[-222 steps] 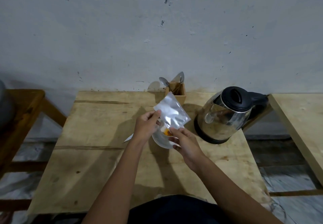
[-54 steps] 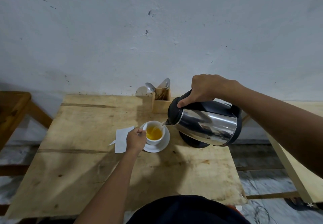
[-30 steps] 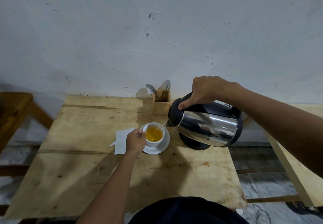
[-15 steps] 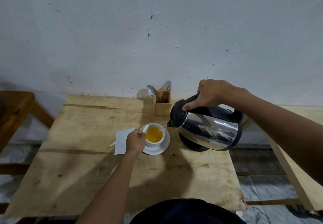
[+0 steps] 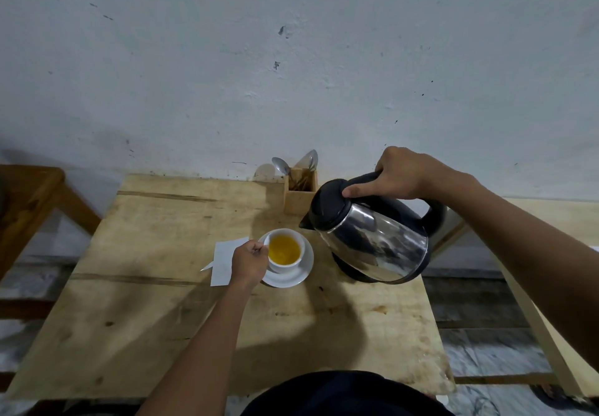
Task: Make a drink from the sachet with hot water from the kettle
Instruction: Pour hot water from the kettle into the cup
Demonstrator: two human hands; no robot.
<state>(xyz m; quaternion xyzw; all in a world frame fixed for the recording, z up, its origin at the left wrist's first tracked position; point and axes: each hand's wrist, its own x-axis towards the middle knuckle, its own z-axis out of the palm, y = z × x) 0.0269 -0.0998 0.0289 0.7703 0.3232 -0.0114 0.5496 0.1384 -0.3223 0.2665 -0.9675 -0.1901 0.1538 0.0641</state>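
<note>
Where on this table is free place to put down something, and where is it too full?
Free: the table left of the sachet and all along the near edge. Crowded: around cup, kettle and spoon holder.

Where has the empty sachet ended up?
In the head view the sachet lies flat on the table, just left of the saucer and cup, partly behind the left hand.

Wooden holder (image 5: 299, 193) with spoons (image 5: 309, 159) stands upper centre, at the far table (image 5: 136, 312) edge by the grey wall (image 5: 291, 59). Wooden bench (image 5: 27, 195) at left edge; pale plank (image 5: 573, 221) at right.
</note>
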